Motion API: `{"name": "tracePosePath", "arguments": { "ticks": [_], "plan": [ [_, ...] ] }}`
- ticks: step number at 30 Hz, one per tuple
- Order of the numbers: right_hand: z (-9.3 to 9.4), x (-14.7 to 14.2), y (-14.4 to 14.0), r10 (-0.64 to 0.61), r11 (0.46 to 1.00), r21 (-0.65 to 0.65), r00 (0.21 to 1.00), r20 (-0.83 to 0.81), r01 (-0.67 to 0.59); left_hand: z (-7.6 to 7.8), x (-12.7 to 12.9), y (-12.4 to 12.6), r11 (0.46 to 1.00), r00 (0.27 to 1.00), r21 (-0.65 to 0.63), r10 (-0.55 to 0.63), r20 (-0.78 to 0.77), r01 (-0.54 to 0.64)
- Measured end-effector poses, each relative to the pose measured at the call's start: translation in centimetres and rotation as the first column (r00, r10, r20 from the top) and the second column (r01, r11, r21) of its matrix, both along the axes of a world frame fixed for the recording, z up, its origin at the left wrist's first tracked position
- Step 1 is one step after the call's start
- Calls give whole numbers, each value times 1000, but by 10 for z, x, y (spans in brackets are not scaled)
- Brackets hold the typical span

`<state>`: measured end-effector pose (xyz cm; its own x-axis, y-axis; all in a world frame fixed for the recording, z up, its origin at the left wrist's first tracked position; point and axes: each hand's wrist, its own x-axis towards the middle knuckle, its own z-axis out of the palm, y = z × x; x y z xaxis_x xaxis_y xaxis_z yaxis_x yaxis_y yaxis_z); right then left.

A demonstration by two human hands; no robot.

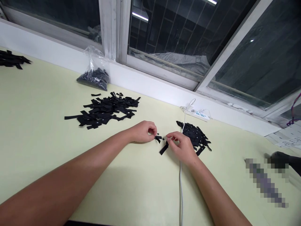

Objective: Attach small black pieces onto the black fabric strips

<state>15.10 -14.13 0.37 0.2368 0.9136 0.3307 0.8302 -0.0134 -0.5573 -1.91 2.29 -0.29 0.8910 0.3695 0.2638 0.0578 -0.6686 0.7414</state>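
Head view looks down on a pale yellow-green tabletop (pixel 47 150) set against a white window sill. Left hand (pixel 143 131) is curled, its fingertips pinched on a small black piece (pixel 158 138) that lies just off them. Right hand (pixel 182 146) pinches the upper end of a black strip (pixel 164 148), a flat, narrow, matte band that looks like fabric or tape. The strip's long axis runs on a slant, its upper end at the right fingertips and its lower end pointing down and to the left, toward the person; that free end seems to rest on the tabletop between the two hands. The small piece and the strip are close together, but whether they touch cannot be told.

Just behind the right hand lies a compact heap of like black strips (pixel 195 135), partly hidden by the hand. A larger, looser pile of strips (pixel 105 110) is spread well to the left, strips pointing every way. Behind it a clear plastic bag (pixel 95 75) with dark pieces leans by the sill. Another dark pile (pixel 11 59) sits at the far left edge. A white cable (pixel 181 188) runs under the right wrist up to a white power strip (pixel 197 114) by the wall.
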Motion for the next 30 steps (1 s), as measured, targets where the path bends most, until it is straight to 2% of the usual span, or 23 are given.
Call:
{"name": "tracePosePath", "arguments": {
  "ticks": [4, 8, 12, 17, 20, 23, 26, 28, 30],
  "plan": [
    [1, 0, 0, -26, 1000, 17, 999, -39, 26, -1, 2, -1, 996, 998, -82, 42, 53, -38],
    [4, -4, -1, -9, 1000, 0, 981, -192, 10, 1, 6, -6, 984, 994, -179, 27, 103, -9],
    [5, -9, -1, 69, 998, 16, 955, -290, -67, 5, 9, -16, 981, 994, -195, 31, 103, -10],
    [3, -12, 0, 35, 999, -2, 936, -350, -39, 5, 11, -24, 969, 992, -239, -33, 119, 61],
    [1, -9, 3, 16, 1000, 10, 900, -435, -13, 1, 14, -24, 961, 988, -271, -20, 150, 61],
    [0, -4, 6, -16, 994, 80, 831, -556, 73, -3, 17, -21, 956, 978, -293, 60, 200, 1],
    [1, 2, 7, -90, 968, 117, 745, -661, 220, -5, 19, -16, 951, 944, -275, 215, 249, -144],
    [1, 5, 8, -136, 943, 120, 690, -711, 309, -3, 18, -15, 940, 904, -231, 312, 292, -250],
    [1, 8, 8, -171, 919, 116, 649, -741, 376, 1, 15, -16, 939, 876, -147, 343, 340, -311]
  ]
}}
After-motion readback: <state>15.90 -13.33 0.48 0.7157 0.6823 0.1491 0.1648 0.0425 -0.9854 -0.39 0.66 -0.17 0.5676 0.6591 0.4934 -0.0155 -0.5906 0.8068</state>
